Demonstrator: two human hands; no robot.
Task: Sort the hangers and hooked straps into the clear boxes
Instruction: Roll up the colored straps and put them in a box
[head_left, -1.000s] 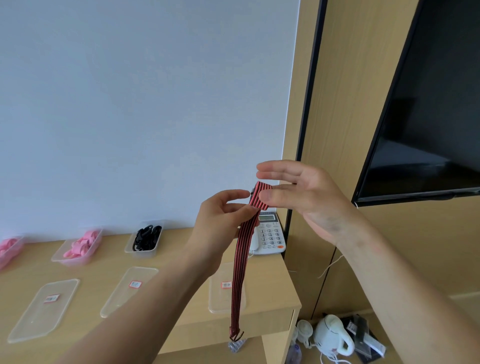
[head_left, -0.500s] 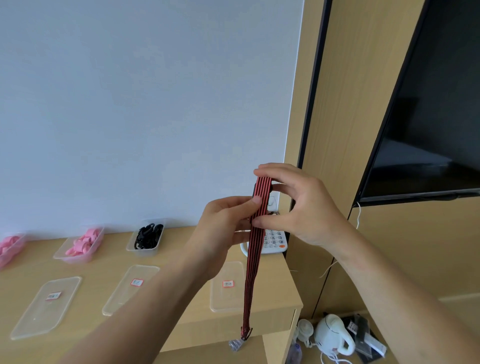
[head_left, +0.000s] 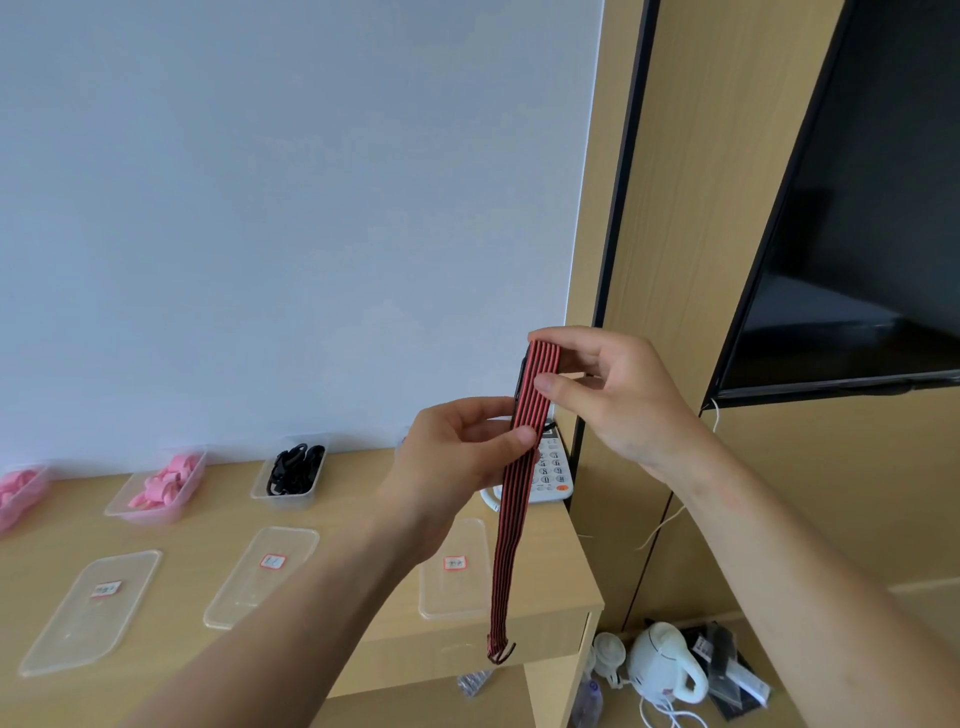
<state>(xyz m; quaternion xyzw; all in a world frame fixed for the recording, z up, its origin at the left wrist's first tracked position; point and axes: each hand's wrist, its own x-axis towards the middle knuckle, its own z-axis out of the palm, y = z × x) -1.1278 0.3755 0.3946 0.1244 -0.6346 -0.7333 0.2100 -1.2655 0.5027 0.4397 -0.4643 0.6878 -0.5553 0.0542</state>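
A red and black striped hooked strap (head_left: 511, 535) hangs in the air in front of the wooden desk (head_left: 363, 525), its dark hook dangling at the bottom end. My left hand (head_left: 457, 467) pinches the strap partway down between thumb and fingers. My right hand (head_left: 613, 395) grips the folded top end. At the back of the desk stand clear boxes: one with black items (head_left: 291, 470), one with pink items (head_left: 158, 488), and another pink one (head_left: 18, 493) at the left edge.
Three clear lids with red-edged labels (head_left: 91, 610) (head_left: 262, 574) (head_left: 452, 569) lie on the desk. A white telephone (head_left: 548, 475) sits at the desk's back right corner. A dark TV (head_left: 857, 234) hangs on the right wall. A white kettle (head_left: 665, 667) and clutter lie on the floor.
My right hand went from open fingers to curling round the strap's top end. My left hand slid lower on the strap, which now hangs straighter and more upright.
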